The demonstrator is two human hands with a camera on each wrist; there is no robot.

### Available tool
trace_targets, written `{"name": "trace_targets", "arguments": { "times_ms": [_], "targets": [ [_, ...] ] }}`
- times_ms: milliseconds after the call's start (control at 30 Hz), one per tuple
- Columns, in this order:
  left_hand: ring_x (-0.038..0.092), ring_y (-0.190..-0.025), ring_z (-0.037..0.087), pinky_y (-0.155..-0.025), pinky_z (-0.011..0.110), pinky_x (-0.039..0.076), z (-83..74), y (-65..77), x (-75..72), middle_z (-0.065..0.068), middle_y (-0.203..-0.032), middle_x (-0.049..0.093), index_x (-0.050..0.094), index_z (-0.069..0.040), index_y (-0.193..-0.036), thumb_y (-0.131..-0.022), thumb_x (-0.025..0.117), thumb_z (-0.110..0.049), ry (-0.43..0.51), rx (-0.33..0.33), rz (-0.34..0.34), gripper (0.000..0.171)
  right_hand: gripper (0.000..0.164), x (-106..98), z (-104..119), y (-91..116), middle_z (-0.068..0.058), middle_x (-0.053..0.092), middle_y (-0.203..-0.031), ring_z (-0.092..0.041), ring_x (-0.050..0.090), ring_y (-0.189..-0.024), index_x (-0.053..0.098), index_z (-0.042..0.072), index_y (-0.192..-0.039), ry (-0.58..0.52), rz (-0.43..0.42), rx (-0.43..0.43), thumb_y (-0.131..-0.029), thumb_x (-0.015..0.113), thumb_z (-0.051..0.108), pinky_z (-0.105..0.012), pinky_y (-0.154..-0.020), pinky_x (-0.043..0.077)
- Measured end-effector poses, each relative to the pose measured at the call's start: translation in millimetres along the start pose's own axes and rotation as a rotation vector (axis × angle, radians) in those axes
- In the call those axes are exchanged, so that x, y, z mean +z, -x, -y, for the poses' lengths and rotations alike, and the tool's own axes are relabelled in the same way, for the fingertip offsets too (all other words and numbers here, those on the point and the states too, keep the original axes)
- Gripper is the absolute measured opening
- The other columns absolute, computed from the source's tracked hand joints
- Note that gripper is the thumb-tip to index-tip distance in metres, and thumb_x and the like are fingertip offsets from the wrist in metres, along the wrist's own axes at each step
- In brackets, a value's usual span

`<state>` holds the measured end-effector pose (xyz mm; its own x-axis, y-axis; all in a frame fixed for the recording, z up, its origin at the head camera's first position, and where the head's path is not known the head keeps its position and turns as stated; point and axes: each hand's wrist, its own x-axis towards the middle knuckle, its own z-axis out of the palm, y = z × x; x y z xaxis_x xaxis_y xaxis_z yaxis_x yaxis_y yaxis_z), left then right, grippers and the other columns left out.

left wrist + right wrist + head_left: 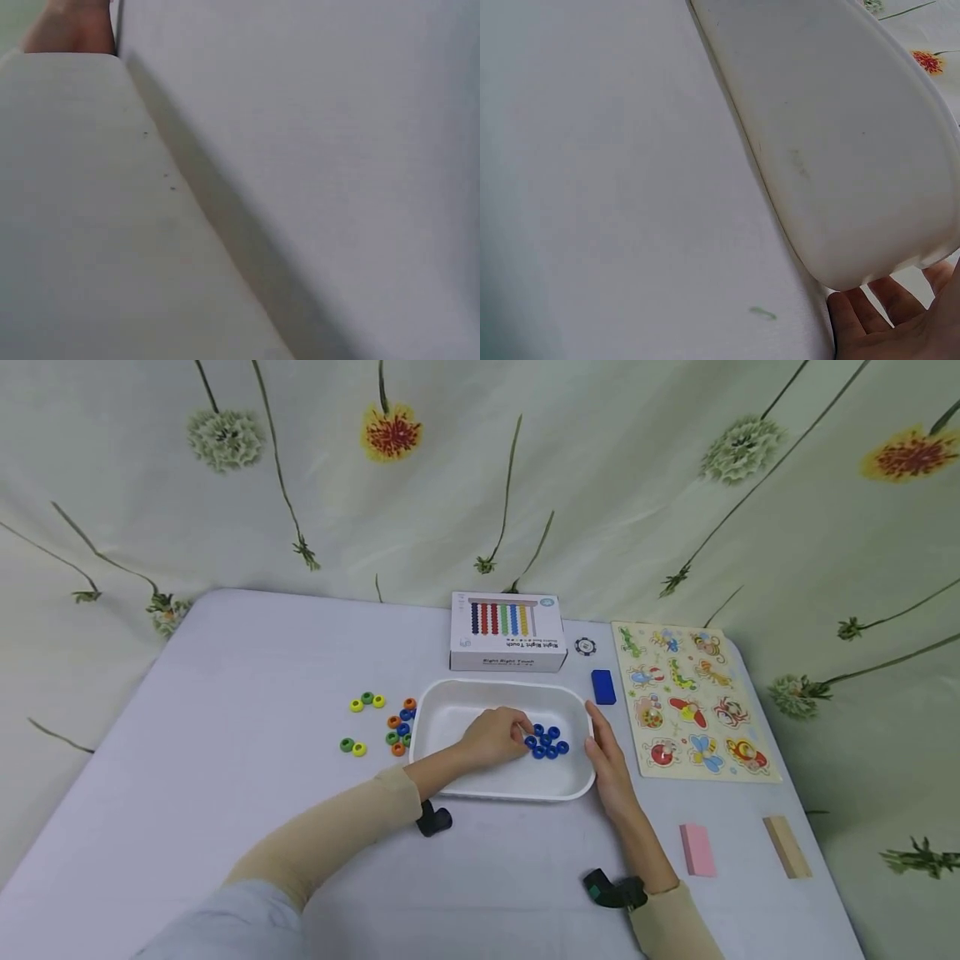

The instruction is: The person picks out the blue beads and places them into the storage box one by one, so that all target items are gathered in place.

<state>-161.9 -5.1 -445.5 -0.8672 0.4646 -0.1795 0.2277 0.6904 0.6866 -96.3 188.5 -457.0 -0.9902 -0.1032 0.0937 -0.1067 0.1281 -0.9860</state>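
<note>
Left hand (491, 735), grip unclear, is seemingly picking beads (546, 740), likely needing pinching next; unclenched right hand (611, 768) is bracing tray's right edge (581, 774).

"Right Right Touch" 2 times on white box (508, 633), top face (504, 620) and front side (507, 662)

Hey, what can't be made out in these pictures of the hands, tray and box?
- Head view: whether the left hand, beside the blue beads, pinches one; its own fingers hide the grip.
- Left wrist view: most of that hand, cut off by the top edge.
- Right wrist view: the inside of the tray, hidden by its wall.
- Head view: the box's smallest print, too small.
</note>
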Motion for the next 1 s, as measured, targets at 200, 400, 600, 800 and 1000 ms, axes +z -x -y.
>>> {"name": "trace_targets", "arguments": {
  "times_ms": [200,400,600,800,1000],
  "targets": [
    [0.053,-0.076,0.01,-0.068,0.024,0.042,1.2,25.8,-16.9,-0.004,-0.083,0.061,0.063,-0.014,-0.104,-0.075,0.068,-0.023,-0.005,0.062,-0.099,0.03,0.048,2,0,0,-0.003,0.017,-0.148,-0.02,0.011,-0.136,0.02,0.013,-0.141,-0.007,0.0,0.011,-0.094,0.029,0.01,-0.045,-0.107,0.014],
    [0.054,-0.092,0.019,-0.078,0.036,0.045,20.4,63.5,-56.5,0.0,-0.098,0.063,0.064,-0.013,-0.102,-0.076,0.068,-0.021,0.079,0.145,-0.382,0.027,0.049,1,1,0,-0.002,0.017,-0.148,-0.02,0.012,-0.136,0.02,0.014,-0.141,0.007,-0.003,0.011,-0.094,0.031,0.014,-0.044,-0.107,0.014],
    [0.039,-0.111,0.027,-0.09,0.049,0.028,78.5,75.2,-85.7,0.006,-0.112,0.056,0.067,-0.011,-0.096,-0.072,0.072,-0.022,0.069,0.042,-0.673,0.027,0.049,-2,3,-1,-0.002,0.017,-0.148,-0.021,0.012,-0.136,0.02,0.014,-0.142,0.018,-0.002,0.004,-0.094,0.031,0.01,-0.044,-0.106,0.017],
    [0.023,-0.124,0.035,-0.094,0.063,0.012,119.0,77.6,-85.5,0.011,-0.13,0.04,0.065,-0.013,-0.102,-0.072,0.071,-0.031,0.047,-0.132,-0.585,0.036,0.049,-1,3,0,-0.004,0.016,-0.148,-0.022,0.012,-0.136,0.019,0.012,-0.141,0.009,-0.001,0.012,-0.094,0.03,0.008,-0.043,-0.106,0.016],
    [0.031,-0.121,0.035,-0.094,0.059,0.012,135.2,72.9,-78.2,0.011,-0.129,0.043,0.066,-0.016,-0.1,-0.071,0.071,-0.035,-0.02,-0.123,-0.527,0.035,0.049,-1,4,0,-0.002,0.016,-0.148,-0.02,0.012,-0.136,0.02,0.012,-0.141,0.006,-0.006,0.015,-0.094,0.03,0.008,-0.041,-0.107,0.015]
  ]
}}
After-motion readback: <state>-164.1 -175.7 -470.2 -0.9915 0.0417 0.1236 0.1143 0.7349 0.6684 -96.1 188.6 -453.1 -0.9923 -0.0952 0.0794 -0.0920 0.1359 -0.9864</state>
